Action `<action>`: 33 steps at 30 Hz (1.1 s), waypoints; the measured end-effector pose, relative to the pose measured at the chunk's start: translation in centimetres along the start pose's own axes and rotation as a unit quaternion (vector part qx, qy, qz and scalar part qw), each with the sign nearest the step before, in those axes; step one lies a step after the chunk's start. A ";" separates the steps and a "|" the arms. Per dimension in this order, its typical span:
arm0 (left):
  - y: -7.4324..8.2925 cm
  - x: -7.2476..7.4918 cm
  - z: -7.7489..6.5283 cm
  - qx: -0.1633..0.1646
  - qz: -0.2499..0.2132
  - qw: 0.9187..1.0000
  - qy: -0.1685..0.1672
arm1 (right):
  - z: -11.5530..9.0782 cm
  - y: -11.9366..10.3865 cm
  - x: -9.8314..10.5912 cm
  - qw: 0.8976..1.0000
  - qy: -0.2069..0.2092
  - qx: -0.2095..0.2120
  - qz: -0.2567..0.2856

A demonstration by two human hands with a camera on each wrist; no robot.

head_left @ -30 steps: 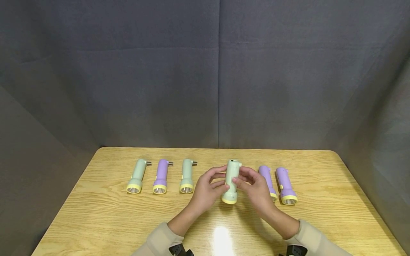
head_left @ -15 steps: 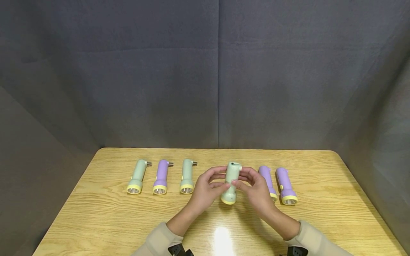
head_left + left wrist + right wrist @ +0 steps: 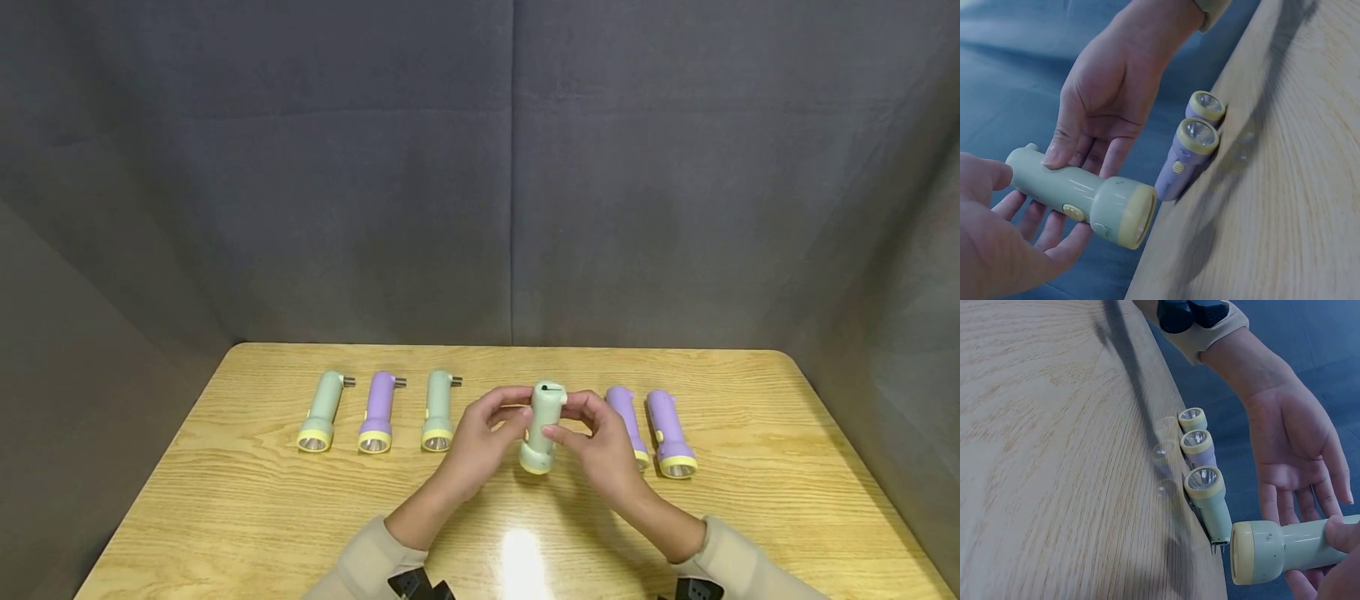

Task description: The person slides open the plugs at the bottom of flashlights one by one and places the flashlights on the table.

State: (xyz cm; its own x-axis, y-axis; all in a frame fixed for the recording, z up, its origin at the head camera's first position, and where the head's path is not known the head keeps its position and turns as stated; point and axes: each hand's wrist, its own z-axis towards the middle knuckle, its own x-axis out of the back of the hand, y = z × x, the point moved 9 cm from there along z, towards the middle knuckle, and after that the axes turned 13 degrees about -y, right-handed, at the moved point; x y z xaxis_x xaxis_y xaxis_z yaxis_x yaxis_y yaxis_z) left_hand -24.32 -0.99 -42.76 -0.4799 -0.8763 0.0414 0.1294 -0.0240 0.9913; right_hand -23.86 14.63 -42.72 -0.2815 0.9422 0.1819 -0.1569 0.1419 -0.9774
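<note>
In the head view a pale green flashlight (image 3: 543, 425) with a yellow rim is held above the table, tail end up and yellow end down. My right hand (image 3: 597, 444) pinches its body, thumb on the near side and fingers behind. Fingers of my left hand (image 3: 480, 442) curl against the other side. The left thumb lies by the body's edge; whether it touches, I cannot tell. In the left wrist view the flashlight (image 3: 1079, 190) shows an oval yellow switch (image 3: 1074, 212). A slot is visible in its tail (image 3: 552, 388); no prongs stick out there.
Left on the wooden table (image 3: 300, 517) lie a green flashlight (image 3: 322, 412), a purple one (image 3: 378, 412) and another green one (image 3: 437, 412), metal prongs out. Two purple flashlights (image 3: 624, 421) (image 3: 670, 435) lie right, the nearer-in one partly behind my right hand. Grey curtains (image 3: 375, 208) surround the table.
The flashlight has tipped and turned slightly, so more of its tail slot shows. My left thumb has moved off the front of its body and up to the left edge. The right hand keeps its hold.
</note>
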 end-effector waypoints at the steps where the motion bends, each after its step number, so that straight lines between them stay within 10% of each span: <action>1: 0.1 0.0 0.0 0.002 -0.005 1.000 0.000 | 0.0 -0.2 0.0 1.000 -0.002 0.008 -0.002; 33: 1.6 0.4 0.3 0.063 -0.016 0.998 -0.005 | -0.7 -1.3 -1.6 0.992 -0.028 0.122 0.008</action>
State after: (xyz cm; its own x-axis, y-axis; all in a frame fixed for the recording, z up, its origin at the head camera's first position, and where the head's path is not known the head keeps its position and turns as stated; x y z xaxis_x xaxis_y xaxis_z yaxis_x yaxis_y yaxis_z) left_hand -24.60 -1.27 -41.13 -0.4902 -0.8716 0.0092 0.0034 0.0086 1.0000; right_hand -22.54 13.17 -41.83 -0.3371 0.9244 0.1785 -0.3741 0.0425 -0.9264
